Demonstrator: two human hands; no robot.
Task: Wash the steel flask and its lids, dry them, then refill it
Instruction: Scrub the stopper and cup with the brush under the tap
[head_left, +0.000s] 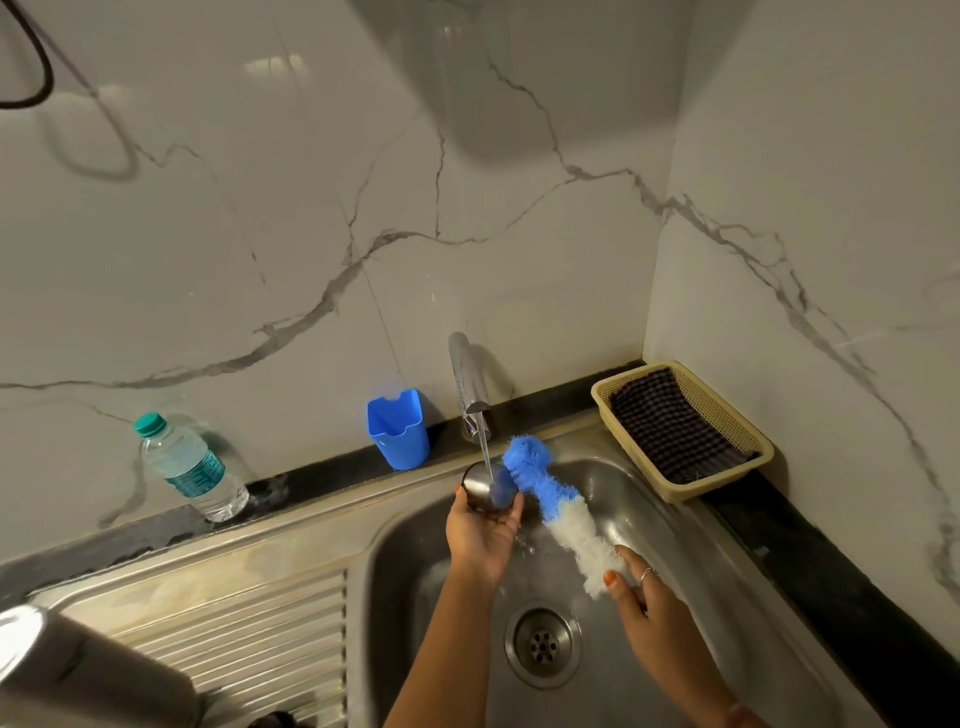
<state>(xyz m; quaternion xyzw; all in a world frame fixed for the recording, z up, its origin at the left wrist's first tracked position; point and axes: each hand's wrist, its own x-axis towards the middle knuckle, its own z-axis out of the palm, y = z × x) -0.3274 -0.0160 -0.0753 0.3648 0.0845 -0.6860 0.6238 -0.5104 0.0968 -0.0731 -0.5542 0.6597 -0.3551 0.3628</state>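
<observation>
Left hand (480, 535) grips a round steel lid (480, 486) under water; right hand (641, 590) grips a fluffy brush (556, 501).

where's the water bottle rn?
Head view, left side: the water bottle stands on the dark counter against the marble wall, left of the blue cup and the tap.

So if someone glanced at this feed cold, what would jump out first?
Most likely the blue and white bottle brush, gripped by the right hand over the steel sink. Next, the tap running onto the steel lid that the left hand holds under the stream. Then the blue cup by the wall and the water bottle left of it.
</observation>
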